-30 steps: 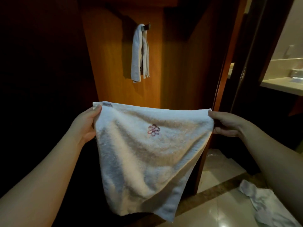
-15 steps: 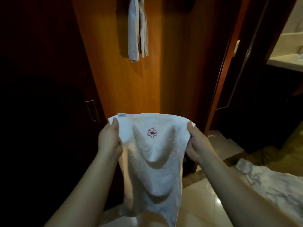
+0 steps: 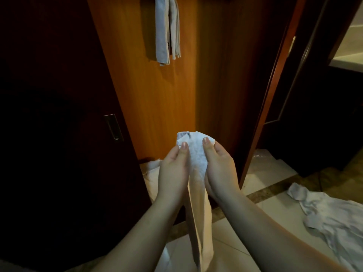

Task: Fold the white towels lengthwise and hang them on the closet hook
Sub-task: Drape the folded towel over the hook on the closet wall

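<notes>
Left hand (image 3: 172,169) and right hand (image 3: 220,169) pinch white towel (image 3: 197,160) edges together

Left hand (image 3: 172,169), right hand (image 3: 221,169): bare, short nails; forearms bare, no sleeves, no jewellery seen

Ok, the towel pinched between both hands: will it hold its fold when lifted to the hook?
Probably not unaided: the towel hangs limp below the left hand and right hand. It seems light, held by thumbs and fingers alone. Its terry texture likely resists slipping.
</notes>
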Demonstrator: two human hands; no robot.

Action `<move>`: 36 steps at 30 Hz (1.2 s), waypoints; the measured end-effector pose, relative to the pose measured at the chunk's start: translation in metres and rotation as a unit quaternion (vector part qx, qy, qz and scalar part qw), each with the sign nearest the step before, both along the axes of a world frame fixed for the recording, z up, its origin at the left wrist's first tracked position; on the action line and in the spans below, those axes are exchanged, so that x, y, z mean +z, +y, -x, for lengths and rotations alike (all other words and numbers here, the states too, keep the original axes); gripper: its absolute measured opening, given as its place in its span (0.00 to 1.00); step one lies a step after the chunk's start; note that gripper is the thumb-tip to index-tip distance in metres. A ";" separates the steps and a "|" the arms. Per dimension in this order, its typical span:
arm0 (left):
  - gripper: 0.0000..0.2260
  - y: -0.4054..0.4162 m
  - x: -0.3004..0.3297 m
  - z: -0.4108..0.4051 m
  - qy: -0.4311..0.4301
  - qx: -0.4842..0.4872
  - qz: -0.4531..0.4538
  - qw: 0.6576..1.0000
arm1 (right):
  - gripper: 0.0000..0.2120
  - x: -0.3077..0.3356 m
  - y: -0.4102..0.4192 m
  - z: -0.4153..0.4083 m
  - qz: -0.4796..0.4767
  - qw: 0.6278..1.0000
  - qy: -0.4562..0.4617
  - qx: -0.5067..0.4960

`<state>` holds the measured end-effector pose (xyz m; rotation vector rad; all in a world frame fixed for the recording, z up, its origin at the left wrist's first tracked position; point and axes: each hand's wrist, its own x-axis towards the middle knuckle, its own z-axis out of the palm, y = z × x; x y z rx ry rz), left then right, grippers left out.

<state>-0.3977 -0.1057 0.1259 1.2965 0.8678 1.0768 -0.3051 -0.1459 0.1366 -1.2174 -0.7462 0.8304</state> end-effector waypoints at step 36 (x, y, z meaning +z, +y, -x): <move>0.06 0.058 0.036 0.056 0.418 -0.106 -0.401 0.808 | 0.12 0.032 0.016 -0.087 -0.046 0.969 -0.241 -0.038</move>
